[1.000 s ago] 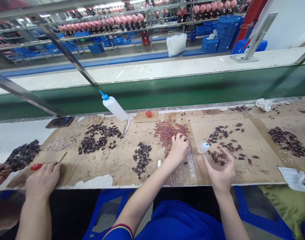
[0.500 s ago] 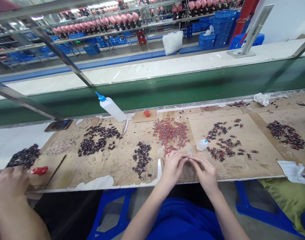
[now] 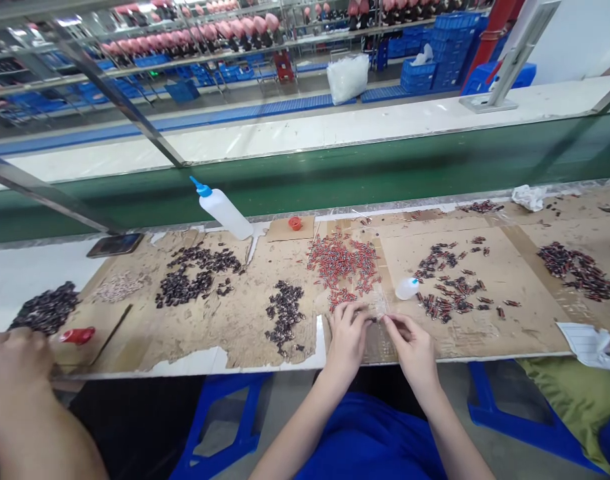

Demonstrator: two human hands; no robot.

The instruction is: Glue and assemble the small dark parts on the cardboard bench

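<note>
Bench (image 3: 39,263) runs wide; your forearms angle inward over its near edge. Red-and-dark pile (image 3: 342,263) sits just beyond your hands. Left hand (image 3: 345,339), back up, pinches tiny dark piece (image 3: 373,321); right hand's (image 3: 417,353) fingers press together beside it, hold unclear.

Matt, rough cardboard (image 3: 247,323); the small bottle (image 3: 405,289) smooth, translucent plastic

Tiny, apparently dark part (image 3: 373,320) held near red-and-dark pieces (image 3: 342,263).
</note>
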